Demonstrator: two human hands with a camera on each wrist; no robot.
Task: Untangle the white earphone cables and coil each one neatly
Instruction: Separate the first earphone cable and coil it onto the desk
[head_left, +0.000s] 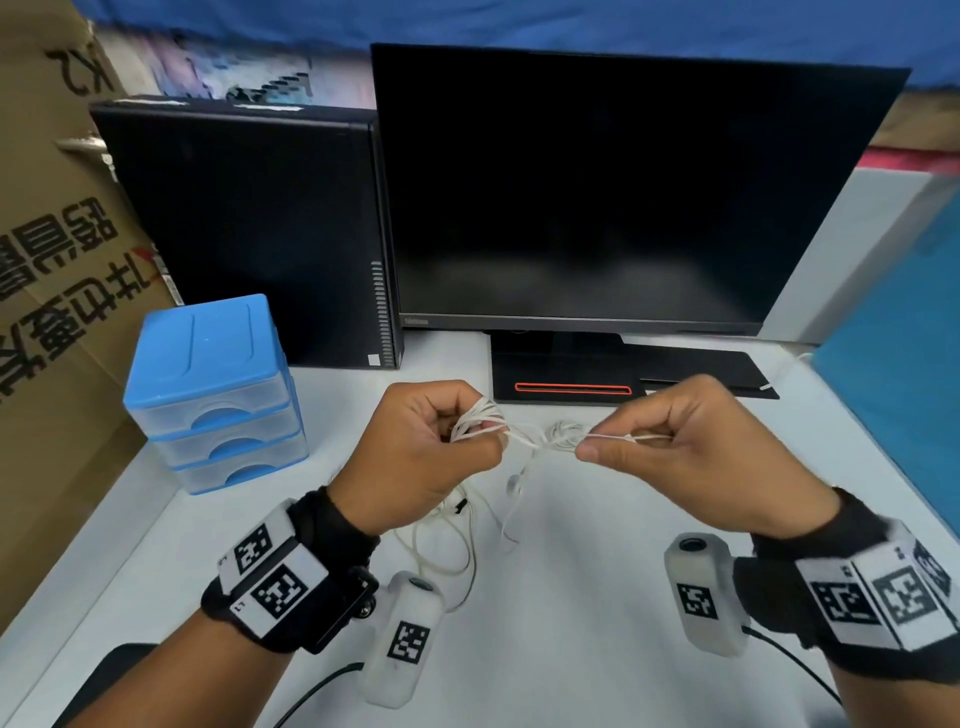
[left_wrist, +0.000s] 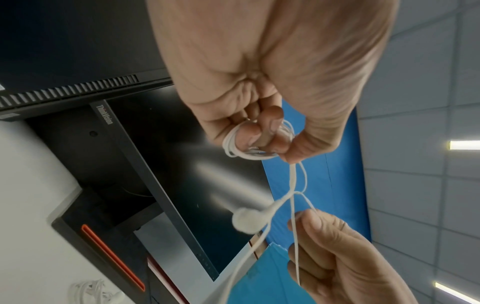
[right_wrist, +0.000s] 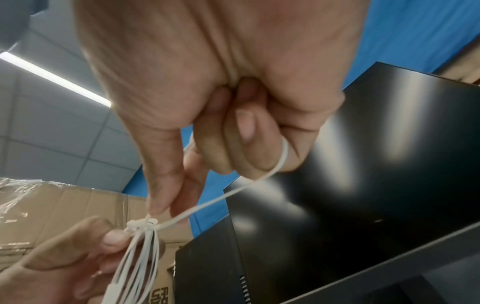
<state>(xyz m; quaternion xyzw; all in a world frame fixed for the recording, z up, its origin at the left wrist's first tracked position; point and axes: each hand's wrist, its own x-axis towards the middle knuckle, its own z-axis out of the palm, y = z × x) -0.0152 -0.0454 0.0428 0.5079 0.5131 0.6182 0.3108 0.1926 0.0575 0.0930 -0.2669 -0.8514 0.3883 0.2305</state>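
While both hands hover above the white desk (head_left: 571, 597), the left hand (head_left: 415, 457) grips a bundle of looped white earphone cable (head_left: 480, 423), its fingers curled round the coils. At three o'clock from it, the right hand (head_left: 696, 447) pinches a single taut strand between thumb and forefinger; the two hands sit near each other, with a short stretch of cable between them. From that stretch an earbud (left_wrist: 248, 220) dangles, and loose cable loops (head_left: 441, 545) trail on the desk toward six o'clock. A second coiled earphone (head_left: 563, 434) appears to lie on the desk behind the hands. At twelve o'clock stands a dark monitor (head_left: 623, 197), at ten o'clock a black computer tower (head_left: 249, 234), and at nine o'clock a blue drawer unit (head_left: 213, 389).
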